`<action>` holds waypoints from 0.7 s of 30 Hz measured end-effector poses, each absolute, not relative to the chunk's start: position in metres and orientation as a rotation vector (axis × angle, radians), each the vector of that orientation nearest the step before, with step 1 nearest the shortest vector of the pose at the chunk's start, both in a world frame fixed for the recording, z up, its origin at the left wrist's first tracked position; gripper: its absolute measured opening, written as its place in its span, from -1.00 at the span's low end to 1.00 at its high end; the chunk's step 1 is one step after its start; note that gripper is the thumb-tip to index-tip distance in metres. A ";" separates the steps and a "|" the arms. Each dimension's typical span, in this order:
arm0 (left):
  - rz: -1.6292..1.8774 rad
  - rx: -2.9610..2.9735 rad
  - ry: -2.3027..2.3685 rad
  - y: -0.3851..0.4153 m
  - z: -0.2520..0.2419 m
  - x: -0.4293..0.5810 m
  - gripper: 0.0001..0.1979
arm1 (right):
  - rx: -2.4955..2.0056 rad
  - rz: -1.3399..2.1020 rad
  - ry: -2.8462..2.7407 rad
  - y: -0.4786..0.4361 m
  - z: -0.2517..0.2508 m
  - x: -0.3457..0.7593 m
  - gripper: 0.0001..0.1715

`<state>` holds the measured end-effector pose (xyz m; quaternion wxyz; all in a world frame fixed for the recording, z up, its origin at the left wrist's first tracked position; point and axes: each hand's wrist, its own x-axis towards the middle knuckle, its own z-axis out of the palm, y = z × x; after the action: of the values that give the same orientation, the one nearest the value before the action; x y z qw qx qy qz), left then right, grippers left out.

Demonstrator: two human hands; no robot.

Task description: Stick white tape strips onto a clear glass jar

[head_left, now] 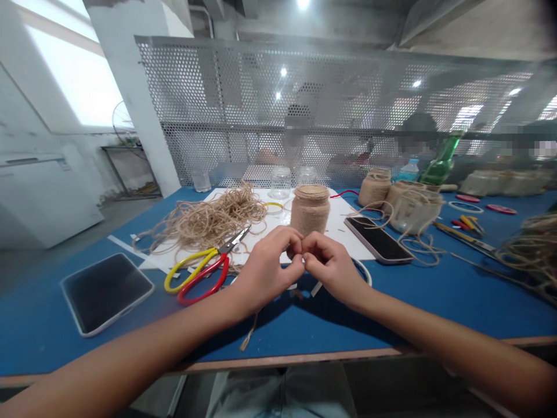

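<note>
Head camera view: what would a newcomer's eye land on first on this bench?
The left hand and right hand meet pinched together at the centre, above the blue table. Just beyond them stands a twine-wrapped glass jar. To the left lie a loose heap of jute twine and red-and-yellow-handled scissors.

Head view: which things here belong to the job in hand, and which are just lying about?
Job in hand:
left hand and right hand, fingertips pinched together, held item too small to tell
twine-wrapped glass jar
loose jute twine
scissors

Lying about:
smartphone
black tablet
green glass bottle
</note>
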<state>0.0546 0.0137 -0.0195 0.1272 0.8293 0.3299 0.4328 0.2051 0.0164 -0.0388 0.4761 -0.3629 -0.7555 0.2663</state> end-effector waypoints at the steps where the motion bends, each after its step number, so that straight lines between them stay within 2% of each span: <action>1: 1.257 2.413 0.960 0.014 -0.019 0.055 -0.88 | -0.885 0.656 -1.847 0.016 -0.039 0.205 -0.91; 21: 1.247 2.410 0.953 0.014 -0.020 0.054 -0.88 | -0.892 0.684 -1.837 0.016 -0.040 0.204 -0.91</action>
<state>0.0541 0.0136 -0.0201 0.1325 0.8305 0.3283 0.4300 0.2040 0.0162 -0.0402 0.4740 -0.3648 -0.7510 0.2797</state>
